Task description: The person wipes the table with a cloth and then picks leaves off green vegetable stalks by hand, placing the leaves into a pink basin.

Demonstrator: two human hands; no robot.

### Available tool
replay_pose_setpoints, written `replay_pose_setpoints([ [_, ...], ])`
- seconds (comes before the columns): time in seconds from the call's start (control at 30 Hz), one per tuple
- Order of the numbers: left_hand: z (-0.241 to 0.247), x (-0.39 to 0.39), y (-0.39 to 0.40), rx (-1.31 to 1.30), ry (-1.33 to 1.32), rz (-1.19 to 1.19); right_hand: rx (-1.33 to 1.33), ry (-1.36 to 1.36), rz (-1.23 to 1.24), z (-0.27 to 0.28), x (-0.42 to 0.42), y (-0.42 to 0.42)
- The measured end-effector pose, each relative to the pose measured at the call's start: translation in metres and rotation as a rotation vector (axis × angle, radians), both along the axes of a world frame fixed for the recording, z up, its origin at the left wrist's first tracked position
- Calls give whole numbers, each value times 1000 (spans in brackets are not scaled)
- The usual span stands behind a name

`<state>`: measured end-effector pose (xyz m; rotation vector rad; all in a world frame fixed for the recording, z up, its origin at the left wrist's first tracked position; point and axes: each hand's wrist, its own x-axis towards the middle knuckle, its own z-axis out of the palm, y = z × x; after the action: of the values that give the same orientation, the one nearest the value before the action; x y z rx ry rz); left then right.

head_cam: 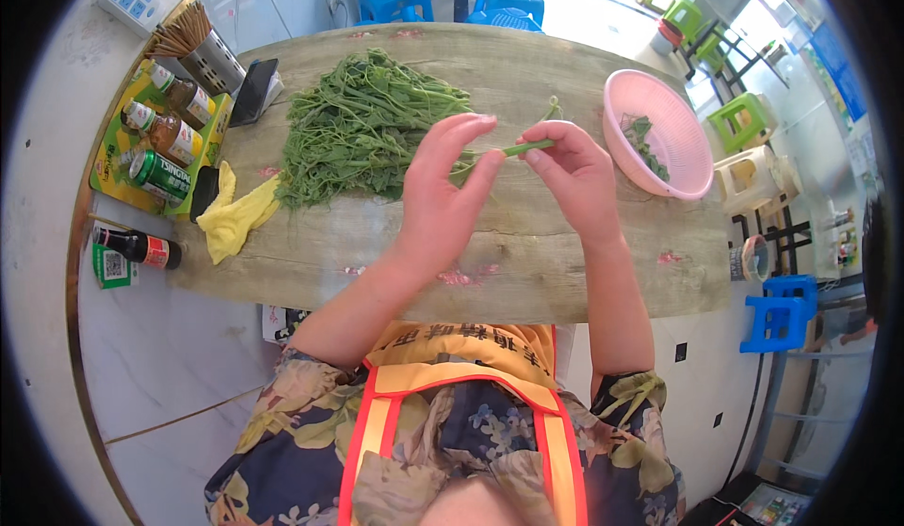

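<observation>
My right hand [575,173] pinches a green vine stem [526,148] between thumb and fingertips, above the wooden-topped table [551,272]. My left hand [445,180] is at the stem's other end, its thumb tip against it. The left thumb and index finger are spread apart; whether its hidden fingers grip the stem cannot be seen. A thin curled tendril [554,107] shows just beyond my right hand. Behind and left of my left hand lies a large heap of leafy green vines [367,123]. To the right, a pink plastic colander [681,130] stands tilted in view, with a few green pieces [643,144] inside.
A yellow cloth [240,215] lies at the table's left. Beyond it are a phone [254,91], a chopstick holder [212,60], sauce bottles [166,130], a green beer can [159,175] and a dark bottle [141,247]. Blue plastic stools [395,0] stand past the far edge.
</observation>
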<state>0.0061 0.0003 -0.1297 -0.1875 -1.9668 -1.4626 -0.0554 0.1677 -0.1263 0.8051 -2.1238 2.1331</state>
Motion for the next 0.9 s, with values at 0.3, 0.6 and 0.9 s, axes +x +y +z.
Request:
replay_pose_setpoints([
  [0.3, -2, -6, 2, -4, -205, -51, -53, -76, -6, -24, -18, 9],
  [0.6, -25, -14, 3, -101, -206, -51, -4, -162, 43, -50, -24, 10],
  [0.9, -29, -16, 0, -160, -232, -58, 259, 268, -60, -30, -18, 0],
])
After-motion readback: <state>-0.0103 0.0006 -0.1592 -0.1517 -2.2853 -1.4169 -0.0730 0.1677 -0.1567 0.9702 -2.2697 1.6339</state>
